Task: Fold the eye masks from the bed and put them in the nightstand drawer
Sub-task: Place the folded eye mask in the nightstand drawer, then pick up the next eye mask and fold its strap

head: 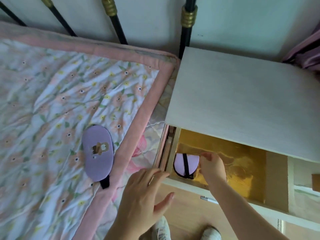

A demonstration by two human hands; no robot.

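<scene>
My right hand (212, 168) is down in the open nightstand drawer (242, 163), fingertips at the edge of the folded eye mask (186, 165) lying at the drawer's left end; whether I'm pinching it or have let go, I cannot tell; left hand (144, 191) hangs spread and empty over the drawer's front corner; second eye mask (98, 154) sits flat, unfolded, on the bed (52, 101) near the quilt's pink border; risks as I judge them: fold springs open once released, strap snags my fingers on withdrawal and drags it out; bed one forgotten.
</scene>
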